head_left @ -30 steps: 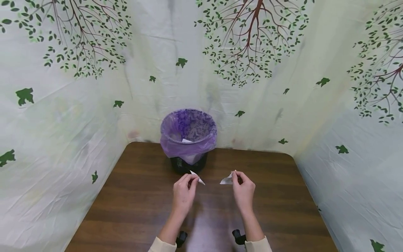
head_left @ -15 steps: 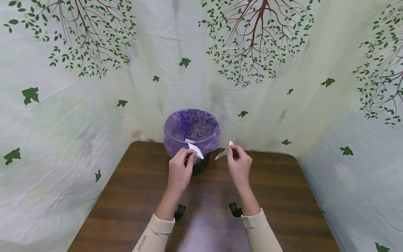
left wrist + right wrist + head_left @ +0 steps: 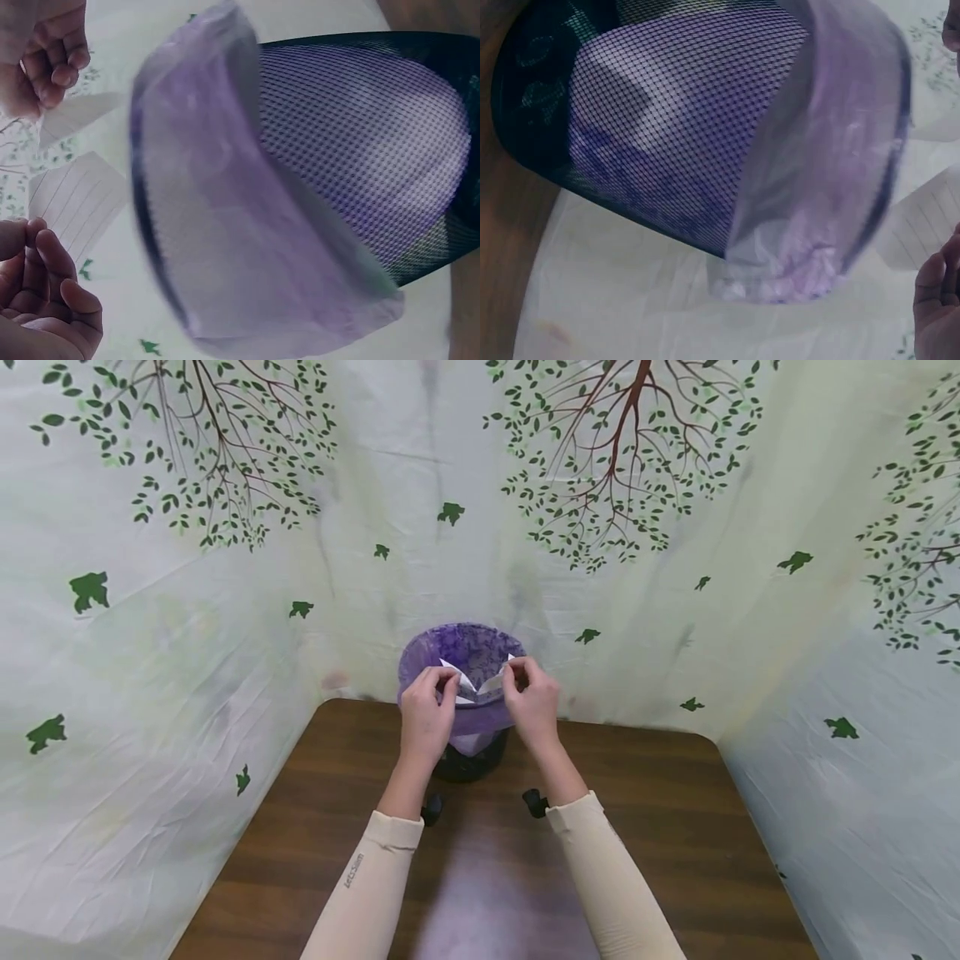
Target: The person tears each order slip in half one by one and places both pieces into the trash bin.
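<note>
My left hand (image 3: pixel 427 714) pinches a torn piece of lined white paper (image 3: pixel 460 675) between thumb and fingertips. In my right hand (image 3: pixel 534 703), a second paper piece (image 3: pixel 492 682) is pinched the same way. Both hands are over the near rim of a trash bin (image 3: pixel 471 763) with a purple bag liner (image 3: pixel 480 720) folded over its edge. Ruled lines show on the left hand's paper (image 3: pixel 79 199) in the left wrist view, and on the right hand's paper (image 3: pixel 921 225) in the right wrist view. The lower edges of the pieces nearly meet in the head view.
The bin stands at the far edge of a brown wooden table (image 3: pixel 645 827), against a white curtain (image 3: pixel 375 468) printed with trees and leaves. Black wrist cameras (image 3: pixel 535 803) sit under both wrists. Curtains also close in the left and right sides.
Both hands have moved forward from over the table to the bin's rim and come closer together, each carrying its paper piece. The head view has shifted slightly.
</note>
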Demonstrator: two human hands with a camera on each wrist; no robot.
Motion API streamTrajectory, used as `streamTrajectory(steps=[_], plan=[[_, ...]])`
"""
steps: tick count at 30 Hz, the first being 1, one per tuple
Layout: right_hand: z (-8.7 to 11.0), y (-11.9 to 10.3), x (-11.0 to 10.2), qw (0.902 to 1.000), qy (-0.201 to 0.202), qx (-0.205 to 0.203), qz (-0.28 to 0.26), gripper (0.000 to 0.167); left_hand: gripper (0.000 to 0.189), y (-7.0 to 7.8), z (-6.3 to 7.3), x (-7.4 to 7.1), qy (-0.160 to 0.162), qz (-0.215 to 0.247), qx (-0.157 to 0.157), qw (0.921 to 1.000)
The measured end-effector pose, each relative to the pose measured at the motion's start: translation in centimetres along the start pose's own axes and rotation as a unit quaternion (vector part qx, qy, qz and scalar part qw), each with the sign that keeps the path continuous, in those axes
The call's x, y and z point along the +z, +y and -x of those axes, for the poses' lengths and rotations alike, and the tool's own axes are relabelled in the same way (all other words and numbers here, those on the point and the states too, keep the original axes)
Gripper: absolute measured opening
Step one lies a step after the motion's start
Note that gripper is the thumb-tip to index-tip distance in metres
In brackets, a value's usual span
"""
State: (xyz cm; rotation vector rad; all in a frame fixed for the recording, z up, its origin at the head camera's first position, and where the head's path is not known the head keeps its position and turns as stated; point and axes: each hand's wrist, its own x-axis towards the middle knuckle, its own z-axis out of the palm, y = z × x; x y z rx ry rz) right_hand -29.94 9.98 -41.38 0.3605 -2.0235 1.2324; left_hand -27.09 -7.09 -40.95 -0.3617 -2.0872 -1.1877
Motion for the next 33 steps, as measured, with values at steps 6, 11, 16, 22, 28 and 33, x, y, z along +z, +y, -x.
streamTrajectory(steps=[6, 11, 16, 22, 28, 33], plan=[[0.1, 1.7, 1.2, 0.9991, -0.03, 0.023, 0.021, 0.009, 0.013, -1.3, 0.2, 1.1, -0.01, -0.017, -0.024, 0.9995], [0.4, 2.4, 1.4, 0.998, -0.041, 0.034, 0.033, 0.009, 0.015, -1.8, 0.2, 1.4, -0.019, -0.03, -0.034, 0.9988], [0.4, 2.8, 1.4, 0.9978, -0.044, 0.035, 0.035, 0.014, 0.017, -1.9, 0.0, 1.7, -0.027, -0.043, -0.03, 0.9982], [0.0, 2.6, 1.3, 0.9978, -0.048, 0.029, 0.035, 0.025, 0.023, -1.8, -0.4, 1.8, -0.035, -0.064, -0.026, 0.997], [-0.3, 2.2, 1.1, 0.9967, -0.057, 0.033, 0.048, 0.028, 0.028, -1.9, -0.6, 1.7, -0.049, -0.078, -0.027, 0.9954], [-0.3, 2.0, 0.9, 0.9961, -0.066, 0.042, 0.041, 0.028, 0.028, -1.9, -0.7, 1.3, -0.054, -0.068, -0.033, 0.9957]])
